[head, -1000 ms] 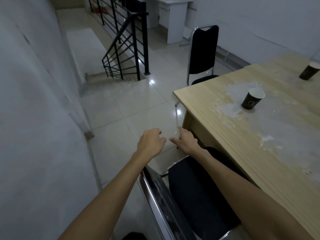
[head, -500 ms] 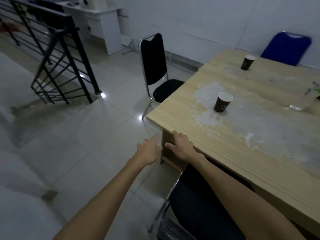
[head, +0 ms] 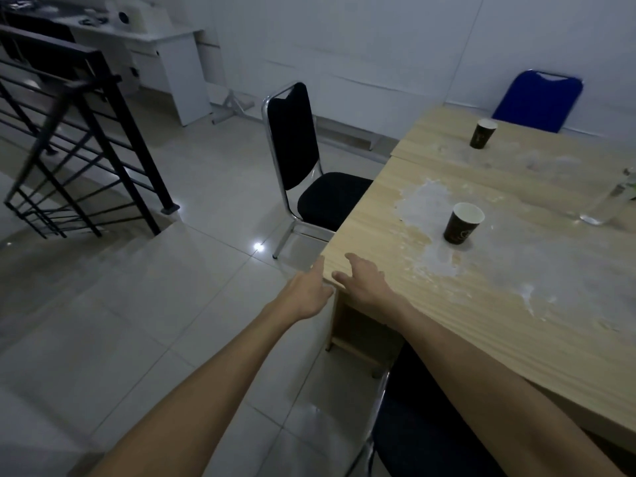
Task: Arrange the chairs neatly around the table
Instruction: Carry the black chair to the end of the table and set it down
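Observation:
A pale wooden table point(head: 488, 325) fills the right half of the view. A black chair with a chrome frame point(head: 296, 160) stands at its far left end, seat partly under the top. Another black chair point(head: 423, 428) sits right below me, tucked under the near edge. A blue chair point(head: 537, 98) stands at the table's far side by the wall. My left hand point(head: 306, 294) reaches forward beside the table's near corner, fingers apart, holding nothing. My right hand point(head: 364, 280) hovers over that corner, fingers spread and empty.
Two dark paper cups point(head: 463, 228) point(head: 482, 133) stand on the table amid white dusty smears, with a clear bottle point(head: 612, 201) at the right edge. A black stair railing point(head: 93, 142) guards a stairwell at left. A white desk point(head: 165, 60) stands at the back.
My view has swung right and forward from the stairwell toward the table. Both hands have left the near chair's frame and moved up to the table corner.

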